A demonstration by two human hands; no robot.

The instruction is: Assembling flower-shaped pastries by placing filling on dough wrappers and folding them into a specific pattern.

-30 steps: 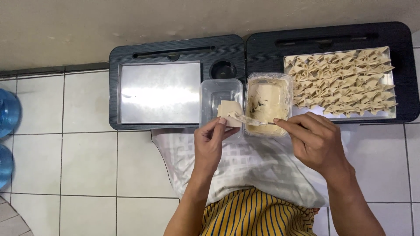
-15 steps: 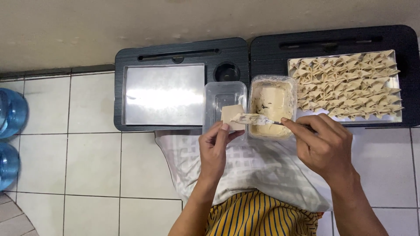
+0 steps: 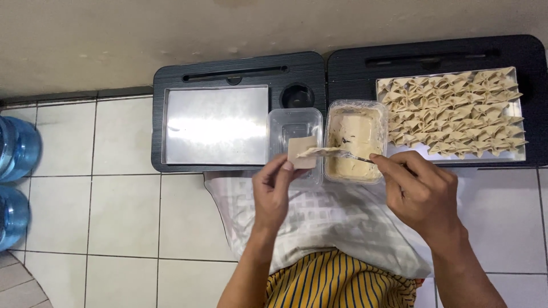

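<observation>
My left hand point(image 3: 273, 191) pinches a small square dough wrapper point(image 3: 302, 152) by its lower edge, holding it over a clear plastic tub point(image 3: 294, 125). My right hand point(image 3: 421, 193) grips a thin utensil point(image 3: 337, 154) whose tip carries pale filling and rests across the wrapper. Just behind the utensil stands a second clear tub of beige filling point(image 3: 355, 140).
Two black lap tables point(image 3: 228, 68) stand side by side against the wall. The left one bears a bare metal tray point(image 3: 216, 125); the right one a tray point(image 3: 516, 155) with several folded dumplings. A white cloth point(image 3: 337, 219) covers my lap. Blue water bottles point(image 3: 17, 148) stand at far left.
The utensil with filling has moved left from over the filling tub onto the wrapper. The left hand holds the wrapper in about the same place.
</observation>
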